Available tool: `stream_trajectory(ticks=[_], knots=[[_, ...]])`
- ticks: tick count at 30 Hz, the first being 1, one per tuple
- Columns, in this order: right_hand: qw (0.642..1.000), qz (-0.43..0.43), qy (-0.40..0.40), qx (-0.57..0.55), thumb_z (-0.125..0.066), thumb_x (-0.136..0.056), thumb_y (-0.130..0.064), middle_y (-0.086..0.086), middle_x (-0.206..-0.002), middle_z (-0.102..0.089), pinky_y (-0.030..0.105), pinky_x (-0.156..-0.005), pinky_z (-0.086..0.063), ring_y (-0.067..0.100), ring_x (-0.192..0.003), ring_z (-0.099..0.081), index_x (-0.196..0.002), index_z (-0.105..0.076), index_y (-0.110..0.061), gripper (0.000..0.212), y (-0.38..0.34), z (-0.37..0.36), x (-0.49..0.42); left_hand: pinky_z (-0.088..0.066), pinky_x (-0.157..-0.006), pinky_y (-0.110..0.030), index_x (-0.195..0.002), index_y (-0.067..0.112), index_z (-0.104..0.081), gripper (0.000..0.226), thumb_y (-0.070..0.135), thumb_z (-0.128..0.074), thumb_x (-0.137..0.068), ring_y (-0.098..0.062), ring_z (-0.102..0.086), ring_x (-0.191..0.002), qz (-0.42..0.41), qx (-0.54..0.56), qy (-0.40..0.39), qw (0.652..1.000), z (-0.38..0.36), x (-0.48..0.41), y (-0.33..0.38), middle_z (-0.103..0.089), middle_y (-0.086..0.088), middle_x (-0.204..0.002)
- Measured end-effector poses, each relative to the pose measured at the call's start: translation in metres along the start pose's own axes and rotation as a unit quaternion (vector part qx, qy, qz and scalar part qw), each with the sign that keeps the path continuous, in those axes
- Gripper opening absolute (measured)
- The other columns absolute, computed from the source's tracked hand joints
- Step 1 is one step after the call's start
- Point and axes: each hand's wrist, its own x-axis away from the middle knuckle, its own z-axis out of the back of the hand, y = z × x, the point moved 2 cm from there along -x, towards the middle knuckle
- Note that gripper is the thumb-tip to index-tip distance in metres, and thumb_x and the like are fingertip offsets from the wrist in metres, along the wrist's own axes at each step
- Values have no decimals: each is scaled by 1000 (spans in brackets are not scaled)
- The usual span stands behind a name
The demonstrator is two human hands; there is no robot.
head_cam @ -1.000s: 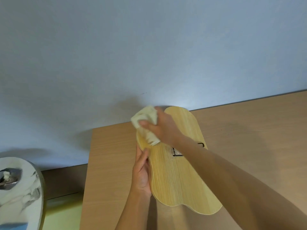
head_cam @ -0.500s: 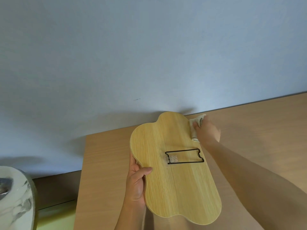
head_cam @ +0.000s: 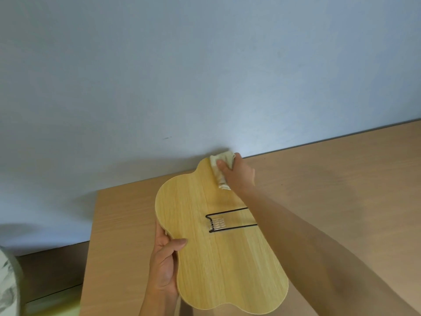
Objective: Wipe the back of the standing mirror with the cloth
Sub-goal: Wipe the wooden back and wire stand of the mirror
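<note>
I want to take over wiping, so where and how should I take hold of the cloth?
Pinch the cloth at its loose lower end lying on the mirror's wooden back, coming from the left side. The right hand covers its top and right, bunching it at the mirror's far edge; only that hanging end is free.

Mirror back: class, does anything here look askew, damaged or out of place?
Nothing stands out. The mirror shows an unmarked wooden back, its black wire stand folded flat. The left hand grips its left edge; the right hand presses the cloth near the top. The desk looks tidy.
</note>
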Motion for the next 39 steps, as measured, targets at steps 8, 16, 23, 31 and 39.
stream_trajectory(ticks=[8, 16, 23, 31, 39], knots=[[983, -70, 110, 130, -55, -100, -47, -3, -73, -58, 41, -83, -35, 29, -80, -70, -94, -45, -20, 29, 60, 52, -18, -64, -82, -49, -149, 29, -58, 90, -6, -67, -66, -33, -72, -113, 1, -1, 2, 1000, 2, 0, -1, -68, -12, -137], [986, 61, -76, -133, -69, -89, -58, 12, -86, -69, 41, -65, -52, 26, -73, -64, -97, -55, -12, 49, -46, 10, 20, -58, -92, -57, -148, 33, -58, 90, -5, -68, -67, -36, -68, -119, 7, 4, 11, 1000, 3, -1, -3, -70, -8, -138], [998, 5, -49, -32, -60, -96, -59, 5, -92, -75, 49, -83, -60, 26, -88, -71, -111, -61, -14, 47, 18, 16, 32, -52, -99, -62, -147, 29, -59, 84, -7, -64, -71, -37, -64, -120, 4, 4, 0, 1000, 3, -1, -3, -69, -9, -135], [976, 8, 121, 179, -57, -102, -41, 6, -86, -72, 45, -92, -45, 31, -72, -68, -114, -55, -10, 34, 69, 58, 20, -55, -95, -59, -148, 31, -59, 87, -7, -66, -69, -33, -69, -115, 6, -1, 11, 1000, 1, 0, -2, -73, -6, -129], [982, 34, -80, -169, -68, -89, -55, 8, -92, -74, 50, -77, -60, 26, -86, -72, -105, -61, -13, 46, -27, 12, 68, -55, -96, -58, -148, 31, -59, 85, -7, -63, -72, -35, -68, -118, 8, -9, 4, 1000, -5, 1, 1, -70, -9, -134]])
